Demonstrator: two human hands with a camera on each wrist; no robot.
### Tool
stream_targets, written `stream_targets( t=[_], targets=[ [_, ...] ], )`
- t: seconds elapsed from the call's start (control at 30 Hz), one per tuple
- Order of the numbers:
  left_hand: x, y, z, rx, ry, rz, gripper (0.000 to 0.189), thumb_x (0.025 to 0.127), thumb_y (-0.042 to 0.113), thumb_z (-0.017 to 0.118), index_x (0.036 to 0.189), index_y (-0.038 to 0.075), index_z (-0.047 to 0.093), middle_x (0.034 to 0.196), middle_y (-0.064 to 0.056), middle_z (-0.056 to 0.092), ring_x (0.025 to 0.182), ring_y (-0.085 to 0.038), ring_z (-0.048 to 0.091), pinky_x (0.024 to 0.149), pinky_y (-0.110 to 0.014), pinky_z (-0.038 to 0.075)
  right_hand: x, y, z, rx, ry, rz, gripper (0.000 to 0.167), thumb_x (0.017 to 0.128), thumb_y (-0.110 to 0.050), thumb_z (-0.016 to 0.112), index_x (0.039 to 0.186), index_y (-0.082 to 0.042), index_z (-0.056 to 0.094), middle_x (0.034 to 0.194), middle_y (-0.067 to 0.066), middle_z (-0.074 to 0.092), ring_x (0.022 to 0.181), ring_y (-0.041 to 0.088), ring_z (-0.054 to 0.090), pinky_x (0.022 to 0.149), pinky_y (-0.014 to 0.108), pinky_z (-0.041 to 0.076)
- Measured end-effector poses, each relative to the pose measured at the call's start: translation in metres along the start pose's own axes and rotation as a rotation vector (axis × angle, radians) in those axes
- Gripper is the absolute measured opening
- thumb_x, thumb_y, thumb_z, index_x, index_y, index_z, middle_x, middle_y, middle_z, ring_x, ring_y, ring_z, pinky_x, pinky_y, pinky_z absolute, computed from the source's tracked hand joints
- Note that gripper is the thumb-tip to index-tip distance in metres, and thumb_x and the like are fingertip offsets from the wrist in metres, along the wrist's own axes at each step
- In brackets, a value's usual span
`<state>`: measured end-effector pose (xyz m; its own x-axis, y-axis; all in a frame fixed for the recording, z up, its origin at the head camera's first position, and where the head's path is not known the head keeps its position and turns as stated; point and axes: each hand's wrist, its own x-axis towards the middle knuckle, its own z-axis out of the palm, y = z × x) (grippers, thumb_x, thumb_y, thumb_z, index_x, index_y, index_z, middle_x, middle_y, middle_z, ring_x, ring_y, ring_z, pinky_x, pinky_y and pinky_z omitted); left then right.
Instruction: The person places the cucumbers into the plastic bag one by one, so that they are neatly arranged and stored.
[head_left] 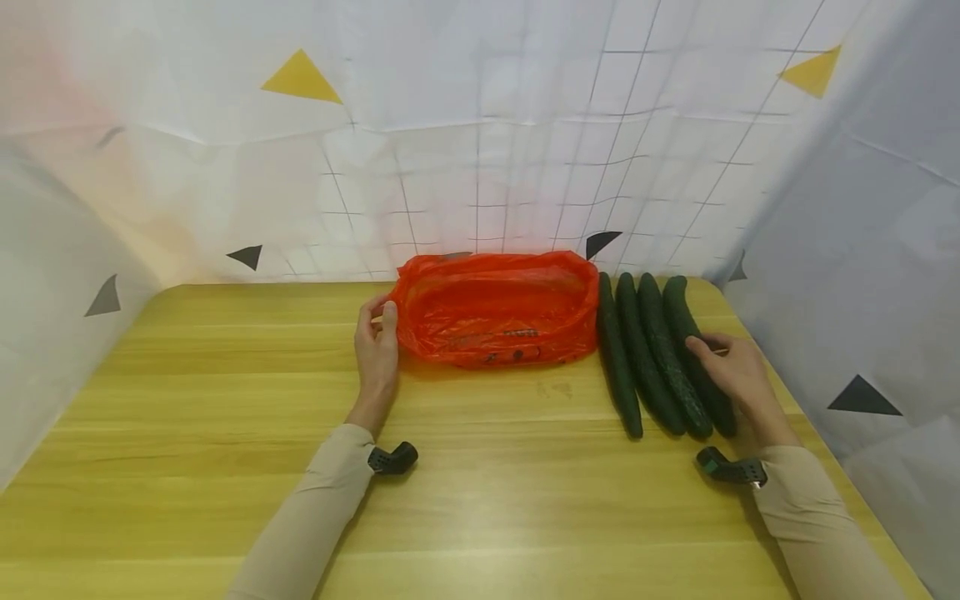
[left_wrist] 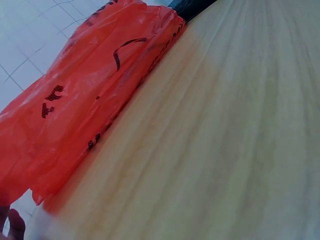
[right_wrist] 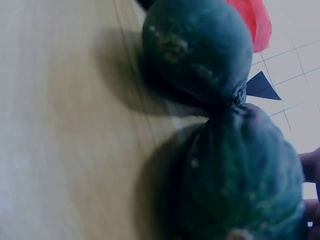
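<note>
A red plastic bag (head_left: 517,354) with dark printing lies at the back of the table, its wide mouth open upward. At its left end my left hand (head_left: 377,350) holds the rim between thumb and fingers; the left wrist view shows the bag's printed side (left_wrist: 95,85). Several dark green cucumbers lie side by side to the right of the bag. My right hand (head_left: 731,367) grips the rightmost cucumber (head_left: 693,362), thumb on its top and fingers at its right side. In the right wrist view that cucumber (right_wrist: 245,175) lies against its neighbour (right_wrist: 197,47), both on the table.
The wooden table (head_left: 487,500) reaches back to a white patterned curtain (head_left: 450,183). Another white curtain (head_left: 885,275) hangs along the right side, close to the right forearm. Black wrist cameras (head_left: 393,458) sit on both sleeves.
</note>
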<state>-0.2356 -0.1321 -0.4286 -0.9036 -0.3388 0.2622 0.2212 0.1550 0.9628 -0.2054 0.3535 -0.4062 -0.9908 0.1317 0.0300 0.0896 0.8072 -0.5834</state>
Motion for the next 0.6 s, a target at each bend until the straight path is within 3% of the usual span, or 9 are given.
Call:
stream_targets(
  t=[0.23,0.6],
  targets=[
    [0.0012,-0.0015,0.0001,0.028,0.035,-0.033,0.047,0.093,0.054,0.048,0.126,0.021,0.054,0.115,-0.001,0.055,0.087,-0.017,0.049,0.076,-0.021,0.044,-0.0005,-0.0009,-0.0024,0.01,0.023,-0.006,0.064,0.097,-0.044,0.041,0.133,0.008,0.047,0.125,0.034,0.052,0.109,0.049,0.052,0.084,0.056,0.044],
    [-0.0001,-0.0013,-0.0005,0.017,0.036,-0.071,0.044,0.094,0.051,0.048,0.126,0.021,0.053,0.115,0.0,0.055,0.087,-0.017,0.05,0.074,-0.02,0.045,-0.0053,-0.0055,-0.0068,0.065,0.009,-0.026,0.065,0.098,-0.045,0.038,0.14,0.005,0.038,0.131,0.035,0.045,0.114,0.051,0.047,0.084,0.06,0.042]
  ],
)
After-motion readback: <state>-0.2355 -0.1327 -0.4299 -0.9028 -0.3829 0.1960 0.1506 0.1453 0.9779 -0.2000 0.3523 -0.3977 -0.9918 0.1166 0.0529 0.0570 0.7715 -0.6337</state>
